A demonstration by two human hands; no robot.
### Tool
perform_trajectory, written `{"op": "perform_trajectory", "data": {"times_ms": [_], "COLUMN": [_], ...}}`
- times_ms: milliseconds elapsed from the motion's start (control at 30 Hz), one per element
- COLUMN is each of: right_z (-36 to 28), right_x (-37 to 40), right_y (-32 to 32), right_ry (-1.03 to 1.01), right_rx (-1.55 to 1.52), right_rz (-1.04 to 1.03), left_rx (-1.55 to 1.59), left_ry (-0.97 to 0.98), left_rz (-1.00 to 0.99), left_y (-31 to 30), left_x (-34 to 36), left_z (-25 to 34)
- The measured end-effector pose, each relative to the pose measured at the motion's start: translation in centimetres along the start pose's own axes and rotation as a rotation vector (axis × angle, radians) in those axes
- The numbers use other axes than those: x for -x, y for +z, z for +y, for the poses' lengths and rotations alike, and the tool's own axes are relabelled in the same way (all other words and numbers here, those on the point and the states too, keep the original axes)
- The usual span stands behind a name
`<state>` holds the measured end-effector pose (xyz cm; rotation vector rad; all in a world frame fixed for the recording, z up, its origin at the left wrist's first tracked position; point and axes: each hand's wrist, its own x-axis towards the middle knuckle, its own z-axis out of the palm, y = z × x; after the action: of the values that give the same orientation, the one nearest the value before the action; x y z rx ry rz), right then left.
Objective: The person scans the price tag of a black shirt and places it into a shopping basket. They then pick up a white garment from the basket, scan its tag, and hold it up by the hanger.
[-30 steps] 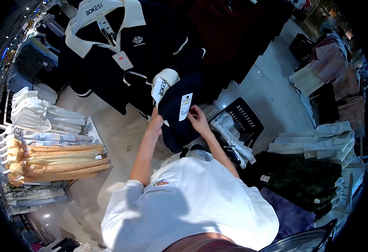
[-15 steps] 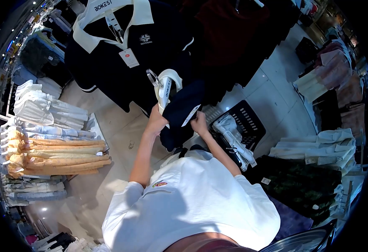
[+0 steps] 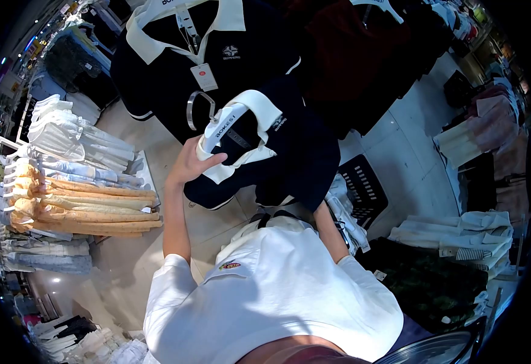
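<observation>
My left hand [image 3: 191, 161] is closed on the shoulder of a navy polo shirt [image 3: 305, 145] with a white collar, its thumb pressed on the front near the collar. A white hanger [image 3: 224, 126] marked BOKESI sits inside the neck, its metal hook standing free at the upper left. My right forearm [image 3: 330, 235] reaches up under the shirt's right side, where cloth hides the hand. Just beyond hangs another navy polo shirt [image 3: 259, 36] with a white collar and a paper tag [image 3: 203, 77].
At right, a black basket [image 3: 367, 188] on the floor stands by folded light garments [image 3: 347, 209]. Orange shirts [image 3: 96, 209] and white shirts [image 3: 65, 130] hang on a rack at left. A dark red garment [image 3: 353, 54] hangs at the upper right.
The navy polo shirt has turned and spread, with its collar and chest now facing me. My left hand has shifted left; my right hand has gone out of sight behind the cloth.
</observation>
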<state>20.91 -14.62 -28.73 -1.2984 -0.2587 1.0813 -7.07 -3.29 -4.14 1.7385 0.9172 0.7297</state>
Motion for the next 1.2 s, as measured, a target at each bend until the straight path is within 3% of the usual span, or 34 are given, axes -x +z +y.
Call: {"op": "perform_trajectory", "data": {"times_ms": [100,233,467,567,633,667,700,767,833,933,1033,1133,1200], "right_z": [1.2,2.4,1.5,-0.4,-3.7,-6.4,-9.2,-15.1,-20.6,-25.9,-26.2,-24.8,-24.3], "right_x": [1.1,2.2,-1.8,-4.5,-4.2,-2.2,-1.0,1.8,4.9,5.1,3.7,1.5,0.8], "right_y": [0.2,0.4,-0.5,-2.0,-1.8,0.1,1.2,3.7,6.5,10.9,14.3,14.9,15.1], "right_ry": [0.032,0.040,-0.035,-0.139,-0.341,-0.364,-0.557,-0.796,-0.953,-1.352,-1.320,-1.211,-1.237], "right_rx": [0.105,0.233,0.387,0.520,0.656,0.186,0.295,0.319,0.441,0.781,0.993,1.004,1.006], "right_rz": [-0.173,-0.351,-0.466,-0.375,-0.134,-0.056,0.084,0.128,-0.034,-0.347,-0.583,-0.733,-0.731], "left_rx": [-0.053,-0.063,-0.152,-0.188,-0.256,-0.270,-0.284,-0.298,-0.312,-0.246,-0.198,-0.259,-0.315], "left_ry": [0.096,0.081,0.110,0.120,0.150,0.162,0.175,0.148,0.121,0.052,0.043,0.089,0.130], "left_rz": [-0.016,0.009,0.044,0.014,-0.014,-0.009,-0.004,0.006,0.008,-0.066,-0.110,-0.108,-0.096], "left_y": [-0.5,-1.9,-4.0,-4.0,-4.0,-4.0,-4.0,-3.9,-3.3,-2.8,-2.3,-2.2,-2.1], "left_x": [-0.7,-1.4,-1.5,-1.6,-1.6,-1.7,-1.8,-1.9,-2.1,-2.6,-3.0,-2.9,-2.8], "left_z": [0.9,3.6,6.4,7.1,7.2,7.2,7.1,7.0,6.9,6.7,6.4,5.9,5.0]}}
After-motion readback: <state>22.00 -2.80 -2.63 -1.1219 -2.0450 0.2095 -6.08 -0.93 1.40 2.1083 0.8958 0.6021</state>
